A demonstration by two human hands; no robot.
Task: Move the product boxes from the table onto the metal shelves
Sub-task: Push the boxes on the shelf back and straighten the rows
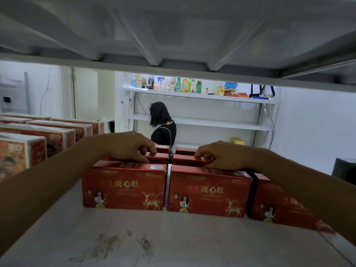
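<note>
Reaching mid-frame, my left grip (131, 147) clasps the left box (159, 157), my right grip (221, 156) the right box (185, 160), second row on the shelf (173, 237); front boxes (123, 187) stand placed; table unseen, remainder unknown.

A single head-worn wide-angle camera looks into the gap between a white shelf board (173, 237) and the shelf above (173, 31), from just over the board's front edge, red boxes (125, 187) close ahead, facing through the open back to a distant wall rack (202, 97).
</note>
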